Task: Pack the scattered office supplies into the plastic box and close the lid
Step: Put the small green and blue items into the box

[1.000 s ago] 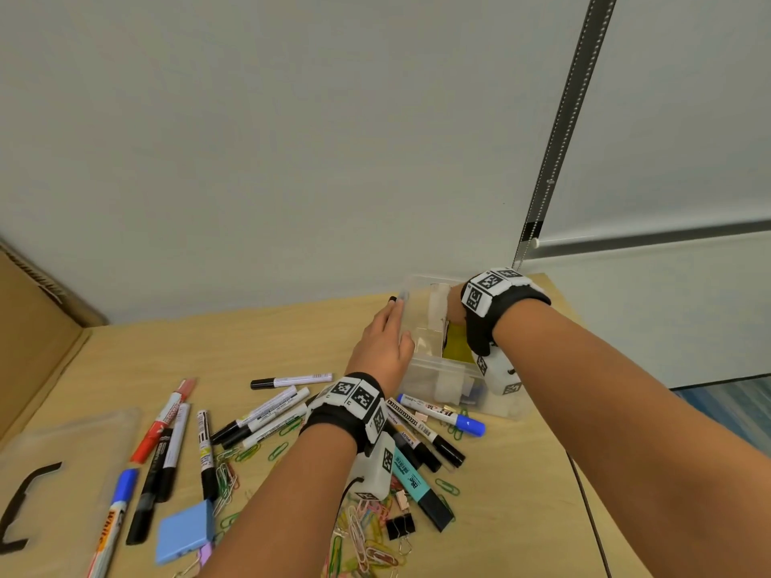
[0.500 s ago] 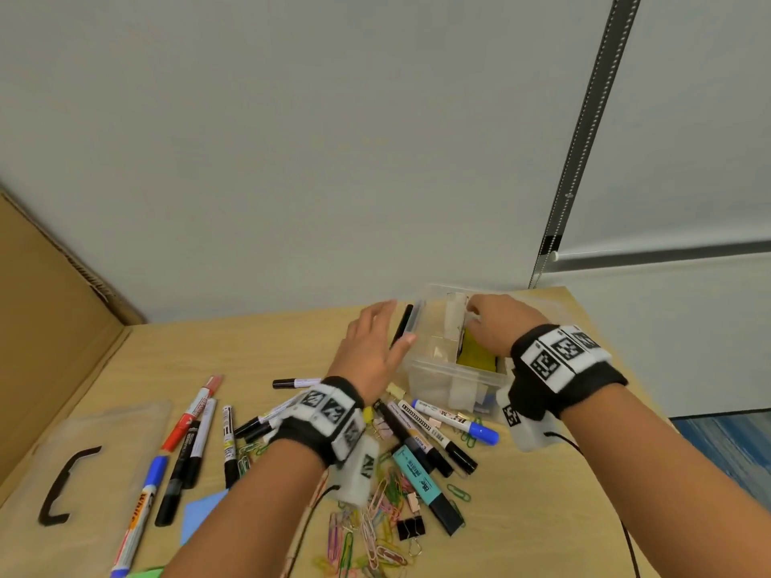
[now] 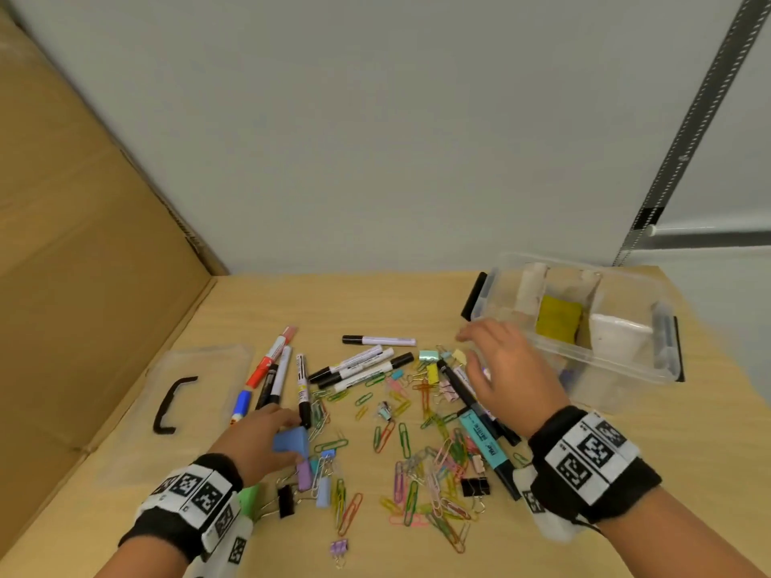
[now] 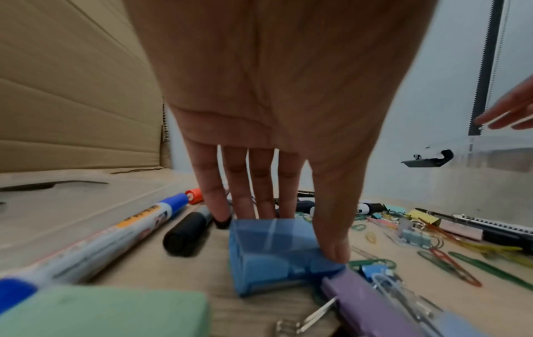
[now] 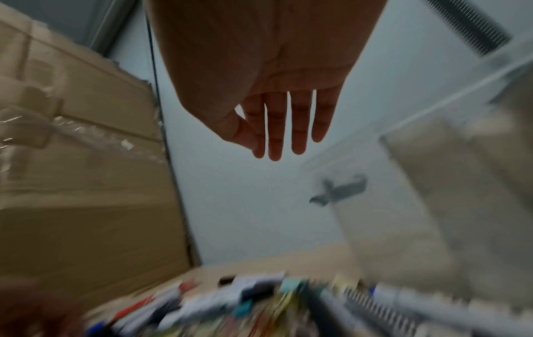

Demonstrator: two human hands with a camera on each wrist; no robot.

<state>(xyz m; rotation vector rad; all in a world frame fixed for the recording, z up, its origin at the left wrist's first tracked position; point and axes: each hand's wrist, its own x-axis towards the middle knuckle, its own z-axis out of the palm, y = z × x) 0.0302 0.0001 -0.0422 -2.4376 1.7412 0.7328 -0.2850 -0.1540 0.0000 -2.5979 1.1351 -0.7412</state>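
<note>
1. The left hand point(image 4: 268, 109) pinches the blue pad block point(image 4: 277, 253) on the tabletop point(image 3: 292, 302), thumb against fingers.
2. The block is judged light and stiff (grip opposite side faces).
3. The right hand point(image 3: 507, 371) hovers with fingers spread and empty, the plastic box point(image 3: 626, 369) just beyond it.

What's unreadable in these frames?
- Right wrist view: motion blur smears the scattered pens and clips.
- Head view: frosted walls of the clear plastic box obscure its lower contents.
- Left wrist view: left hand hides the far side of the small blue plastic box.
</note>
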